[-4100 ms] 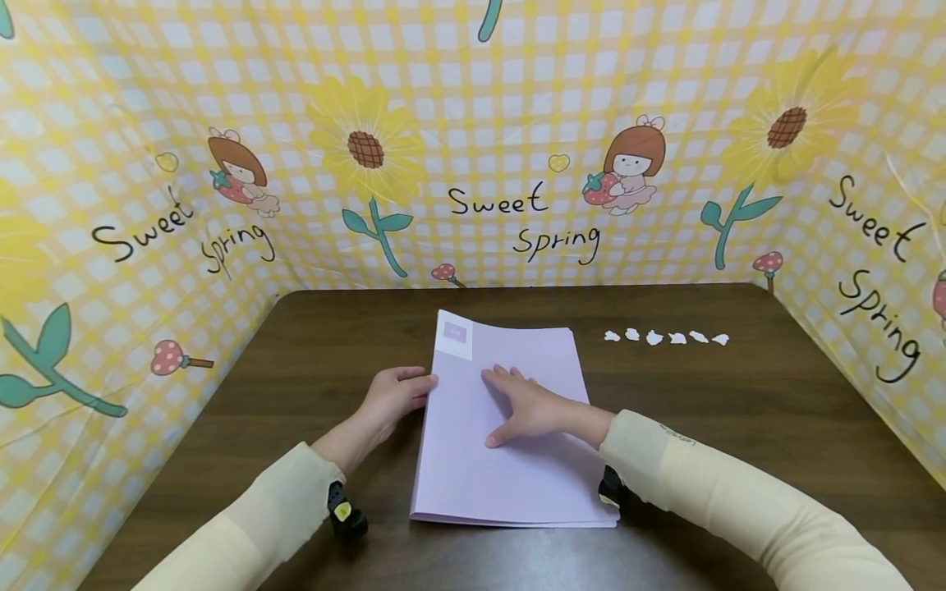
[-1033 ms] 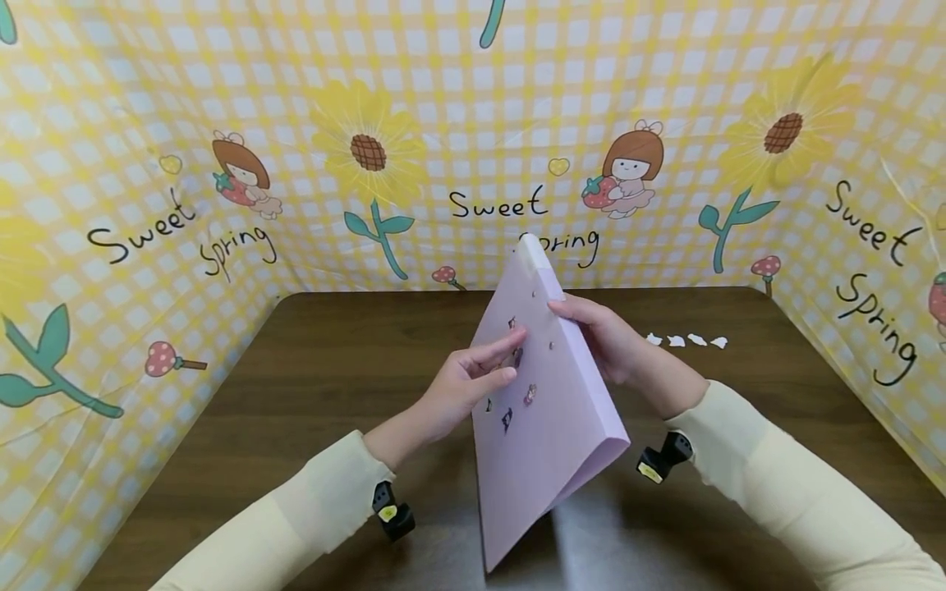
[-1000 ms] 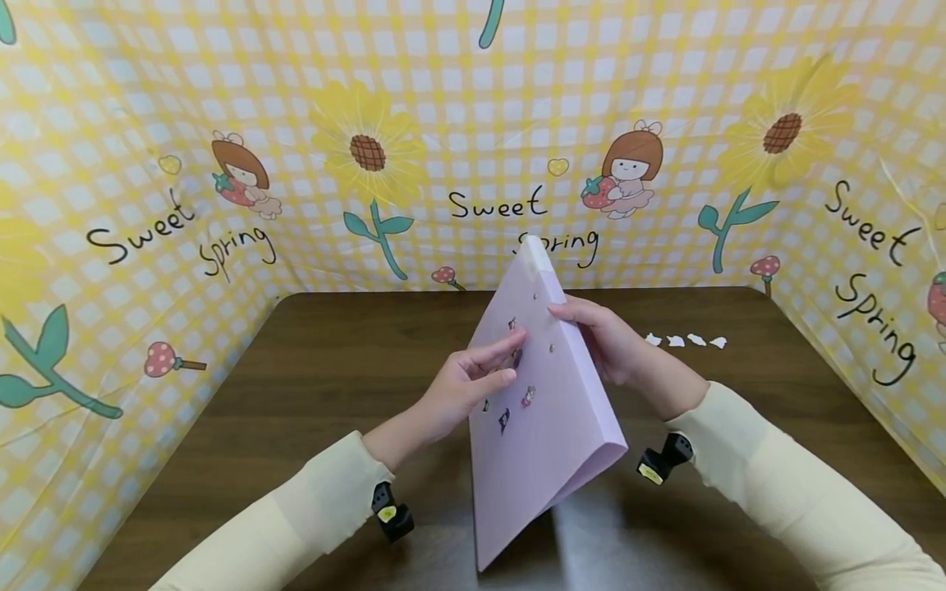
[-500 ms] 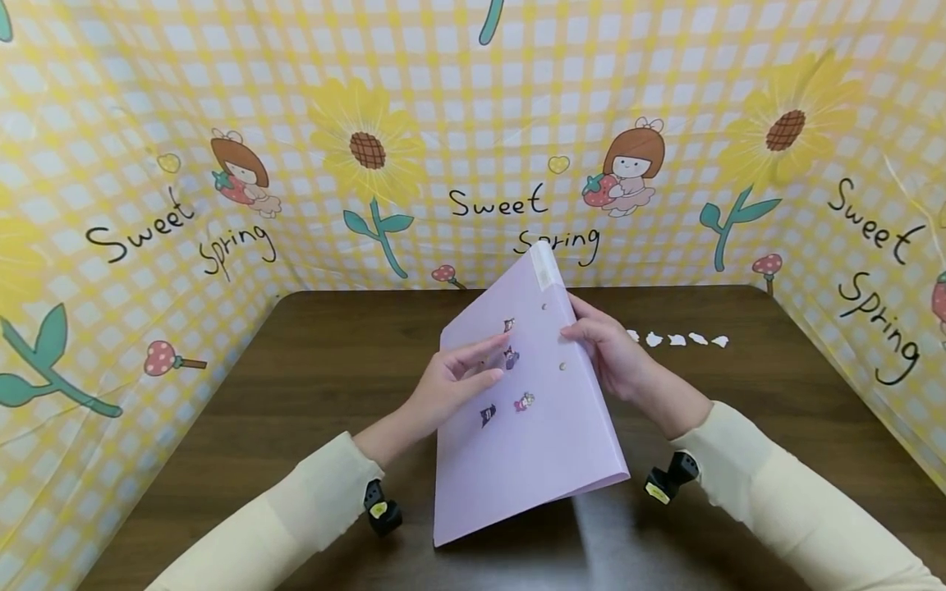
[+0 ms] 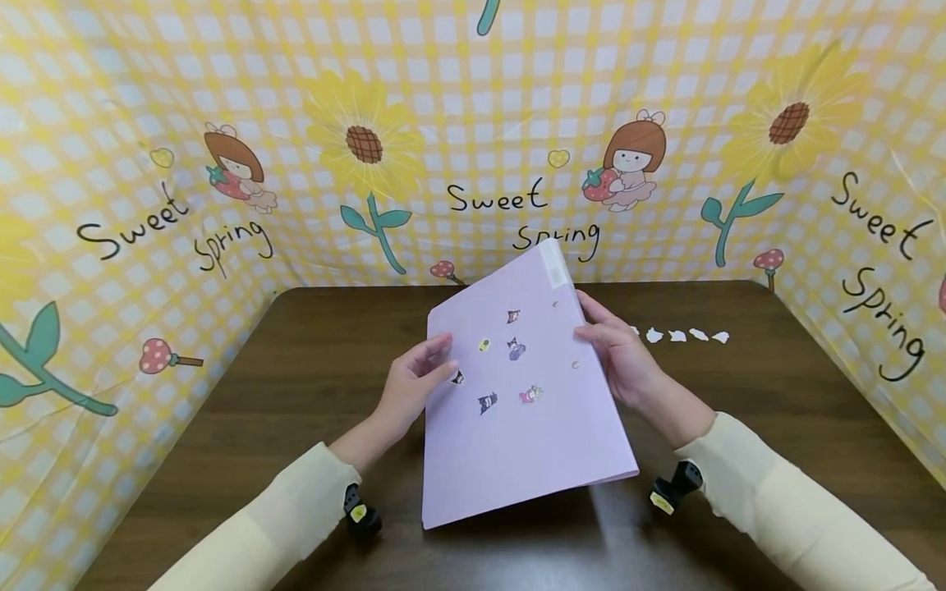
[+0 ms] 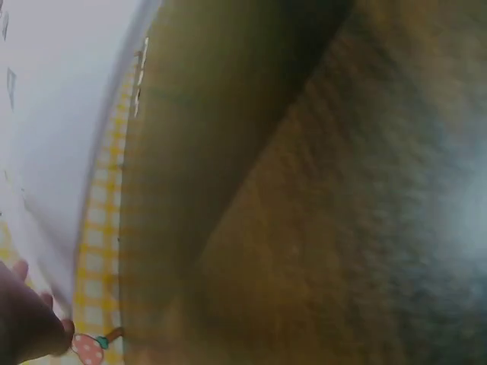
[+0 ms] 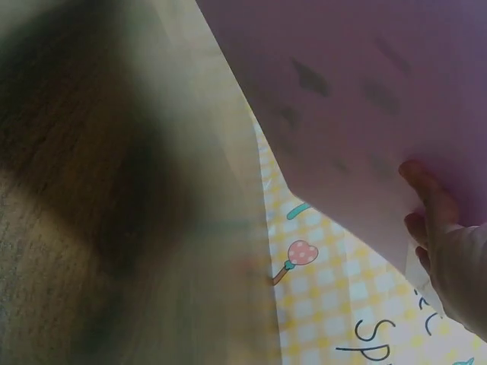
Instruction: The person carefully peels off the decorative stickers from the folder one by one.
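Note:
A lilac folder (image 5: 488,460) is held tilted above the table, its cover towards me. Several small cartoon stickers (image 5: 515,349) dot this cover. A white label (image 5: 554,271) wraps the top of the spine, with two small rivets below it. My right hand (image 5: 628,357) grips the folder by the spine edge, thumb in front and fingers behind; the right wrist view shows those fingers on the back. At the left edge is my left hand (image 5: 410,390), its forefinger and thumb tips over the cover near a black-and-white sticker (image 5: 458,377). Whether they touch it, I cannot tell.
A row of small white scraps (image 5: 677,336) lies on the dark wooden table (image 5: 296,369) at the back right, partly hidden by my right hand. A yellow checked cloth (image 5: 473,107) encloses the table's back and sides.
The folder went from lying flat to being lifted and turned over. In the last second its cover has swung to face me, and my left hand has slid left to the edge.

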Tool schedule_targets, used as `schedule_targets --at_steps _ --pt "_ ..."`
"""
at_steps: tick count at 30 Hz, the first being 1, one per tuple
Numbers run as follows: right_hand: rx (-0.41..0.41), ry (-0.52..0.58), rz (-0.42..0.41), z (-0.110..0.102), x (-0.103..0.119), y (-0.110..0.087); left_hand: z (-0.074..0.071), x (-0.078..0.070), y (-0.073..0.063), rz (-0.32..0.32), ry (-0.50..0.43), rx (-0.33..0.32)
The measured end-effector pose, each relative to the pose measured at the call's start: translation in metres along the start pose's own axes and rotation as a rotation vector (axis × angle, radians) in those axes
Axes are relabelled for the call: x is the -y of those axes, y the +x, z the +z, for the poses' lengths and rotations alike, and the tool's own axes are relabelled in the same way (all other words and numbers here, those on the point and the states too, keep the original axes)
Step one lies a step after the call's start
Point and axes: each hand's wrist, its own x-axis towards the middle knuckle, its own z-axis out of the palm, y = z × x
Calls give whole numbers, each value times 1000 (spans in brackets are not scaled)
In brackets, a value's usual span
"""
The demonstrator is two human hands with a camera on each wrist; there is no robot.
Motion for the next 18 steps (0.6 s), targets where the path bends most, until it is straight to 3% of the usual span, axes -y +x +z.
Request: schedule_targets --at_steps 10,14,18 --pt "77 194 -56 -10 -2 -4 -14 16 -3 -129 -56 -71" --pt "83 244 -66 -14 -6 -5 -15 18 -6 -254 -129 -41" --pt "63 249 -68 -19 -9 -6 -15 18 -8 -308 -178 -11"
